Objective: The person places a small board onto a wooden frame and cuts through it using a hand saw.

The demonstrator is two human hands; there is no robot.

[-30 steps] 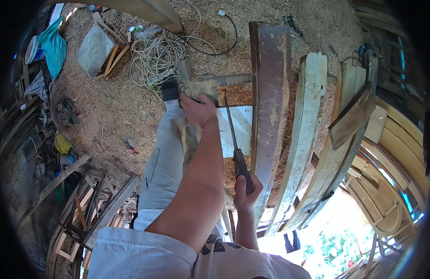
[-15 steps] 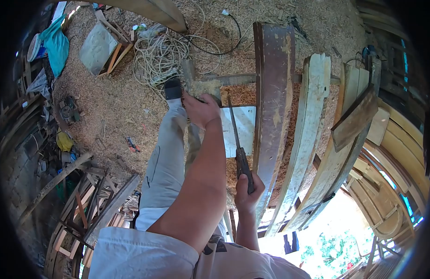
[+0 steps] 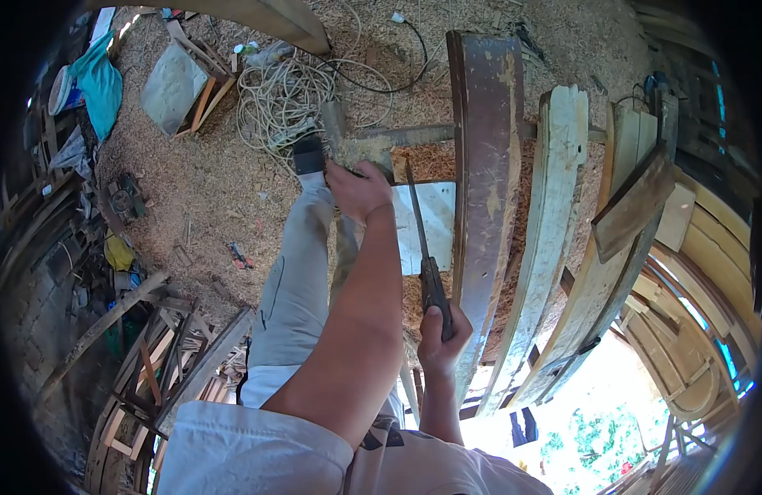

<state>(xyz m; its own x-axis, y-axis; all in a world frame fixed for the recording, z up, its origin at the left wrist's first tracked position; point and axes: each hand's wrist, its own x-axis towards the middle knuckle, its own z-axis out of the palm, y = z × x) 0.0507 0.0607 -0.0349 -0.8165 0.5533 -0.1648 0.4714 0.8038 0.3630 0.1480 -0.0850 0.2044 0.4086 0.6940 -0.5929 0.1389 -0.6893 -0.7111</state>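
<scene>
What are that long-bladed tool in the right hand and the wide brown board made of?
The blade is probably steel: thin, straight, dull grey. The handle looks dark and matte, plastic or painted wood. The brown board seems to be wood, its worn paint or varnish flaked to paler patches.

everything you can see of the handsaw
The handsaw has a long, narrow, tapering blade that looks metal, and a dark handle gripped in the right hand. The blade points away from the body, above a white panel, its tip by a small wood block; teeth can't be made out.
</scene>
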